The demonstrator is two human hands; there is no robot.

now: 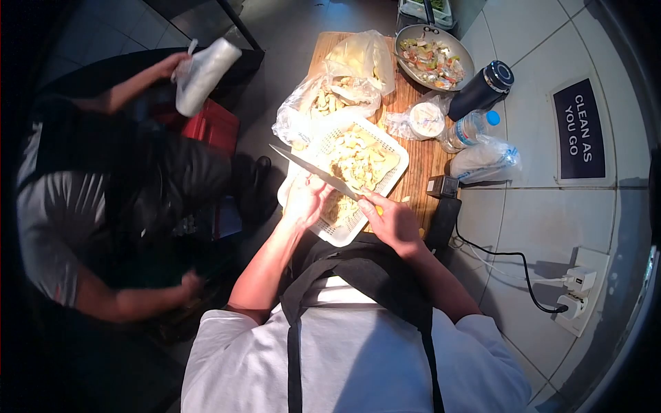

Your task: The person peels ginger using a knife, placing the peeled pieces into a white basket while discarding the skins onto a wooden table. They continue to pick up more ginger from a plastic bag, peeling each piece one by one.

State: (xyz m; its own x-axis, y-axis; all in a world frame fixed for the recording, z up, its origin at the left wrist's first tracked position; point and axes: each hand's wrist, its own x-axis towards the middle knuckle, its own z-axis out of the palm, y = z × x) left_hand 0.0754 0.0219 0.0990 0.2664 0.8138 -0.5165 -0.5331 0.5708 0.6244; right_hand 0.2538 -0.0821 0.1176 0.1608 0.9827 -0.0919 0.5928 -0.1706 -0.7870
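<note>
My right hand (392,224) grips a kitchen knife (313,169), its long blade pointing up and to the left. My left hand (306,201) is at the near left side of a white plastic basket (398,168), just under the blade. Its fingers look curled, but glare and the knife hide what they hold. Pale yellow cut food pieces (358,160) lie in the basket, brightly lit. Beyond it, an open clear plastic bag (292,113) holds more pale pieces (329,103).
A pan of mixed chopped food (432,63), a dark flask (482,89), a water bottle (471,131), a white round container (427,120) and a knotted bag (485,162) line the wooden table's (413,186) right side. A co-worker at left holds a plastic roll (206,76).
</note>
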